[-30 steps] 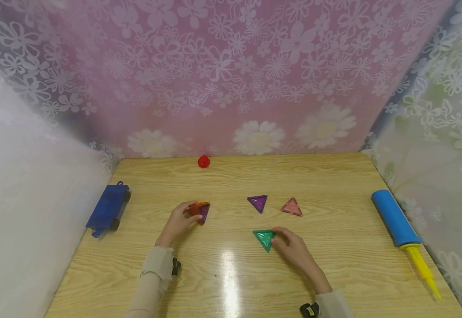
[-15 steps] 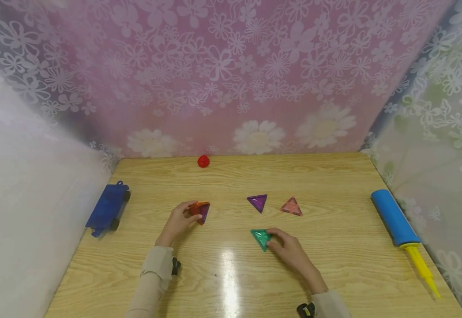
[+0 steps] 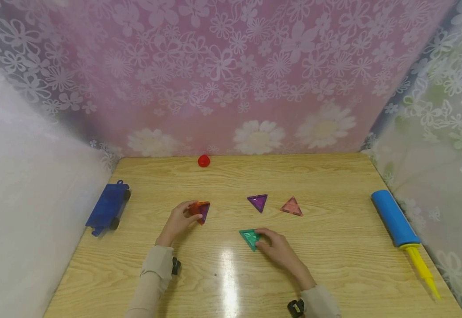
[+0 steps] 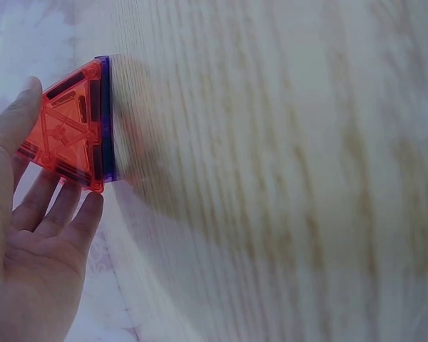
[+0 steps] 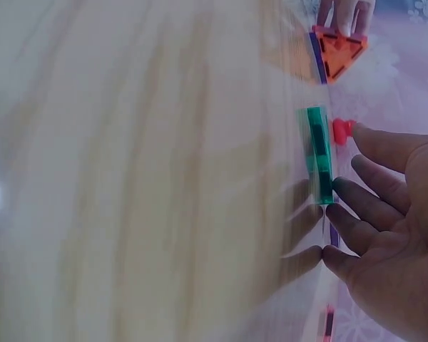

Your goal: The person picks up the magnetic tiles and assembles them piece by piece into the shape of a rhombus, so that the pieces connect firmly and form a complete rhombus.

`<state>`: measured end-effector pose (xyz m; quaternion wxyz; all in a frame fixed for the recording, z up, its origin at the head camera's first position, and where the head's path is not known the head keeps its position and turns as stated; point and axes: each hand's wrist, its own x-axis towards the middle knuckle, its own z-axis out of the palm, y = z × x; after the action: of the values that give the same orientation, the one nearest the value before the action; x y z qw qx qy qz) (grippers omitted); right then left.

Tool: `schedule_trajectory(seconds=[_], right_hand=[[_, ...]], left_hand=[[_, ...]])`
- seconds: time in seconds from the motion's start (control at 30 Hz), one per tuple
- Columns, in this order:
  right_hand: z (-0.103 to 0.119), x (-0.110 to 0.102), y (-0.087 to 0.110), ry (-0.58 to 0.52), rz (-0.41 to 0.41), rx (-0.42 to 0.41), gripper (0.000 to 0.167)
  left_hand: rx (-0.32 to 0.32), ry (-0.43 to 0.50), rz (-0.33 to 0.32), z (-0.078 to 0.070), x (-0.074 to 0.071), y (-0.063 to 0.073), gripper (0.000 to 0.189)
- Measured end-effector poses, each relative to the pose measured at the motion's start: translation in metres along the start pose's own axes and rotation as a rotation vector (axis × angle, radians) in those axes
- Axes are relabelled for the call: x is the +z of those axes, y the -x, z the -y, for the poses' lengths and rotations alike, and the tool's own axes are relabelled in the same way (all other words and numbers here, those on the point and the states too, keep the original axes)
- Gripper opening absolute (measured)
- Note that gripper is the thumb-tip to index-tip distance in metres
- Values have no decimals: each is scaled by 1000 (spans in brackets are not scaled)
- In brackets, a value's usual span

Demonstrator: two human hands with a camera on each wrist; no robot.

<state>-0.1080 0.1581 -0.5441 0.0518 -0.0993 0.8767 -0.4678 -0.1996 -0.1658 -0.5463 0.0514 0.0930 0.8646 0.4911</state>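
Note:
My left hand [image 3: 178,222] holds a small pyramid of see-through orange-red magnetic triangle tiles [image 4: 65,125]. Its thumb lies on one side and its fingers on the other. A purple triangle tile [image 4: 106,117] lies under the pyramid, against the table. Nearer the front, my right hand [image 3: 279,250] has thumb and fingers at the right side of a green triangle tile [image 3: 249,239], which lies flat on the wood. In the right wrist view, the fingertips meet the edge of that green tile [image 5: 318,155]; the thumb's contact is unclear.
A purple triangle tile [image 3: 258,202] and a pink one [image 3: 292,207] lie behind the right hand. A small red knob-like piece [image 3: 204,161] sits at the back edge. A blue wheeled toy base [image 3: 109,206] stands left; a blue-and-yellow hand pump [image 3: 397,221] lies right.
The right hand has slid leftward across the table, and the green tile has moved with it toward the pyramid. My left hand and the pyramid have stayed in place.

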Motion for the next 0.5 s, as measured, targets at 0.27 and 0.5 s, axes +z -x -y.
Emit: schedule_trajectory(seconds=[0.27, 0.5], right_hand=[[10, 13, -8, 0, 56, -39, 32], [14, 21, -12, 5, 82, -82, 32]], left_hand=[[3, 10, 4, 1, 0, -1, 52], [-3, -1, 9, 1, -1, -1, 53]])
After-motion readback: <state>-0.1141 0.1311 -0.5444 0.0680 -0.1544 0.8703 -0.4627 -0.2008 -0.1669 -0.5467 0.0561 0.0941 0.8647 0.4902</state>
